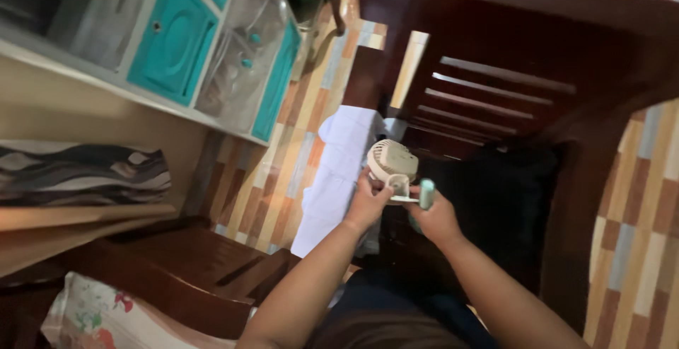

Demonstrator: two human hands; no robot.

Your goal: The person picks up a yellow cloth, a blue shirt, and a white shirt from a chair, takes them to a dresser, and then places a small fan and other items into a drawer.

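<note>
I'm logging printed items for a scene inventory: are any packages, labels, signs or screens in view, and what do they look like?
None can be made out: no package, label, sign or screen.
The left hand and right hand hold a small cream fan with a pale green handle; no label shows on it.
The teal cabinet doors are plain.

The small fan [391,162] looks like matt cream plastic (smooth), the chair [495,59] dark glossy wood.
</note>
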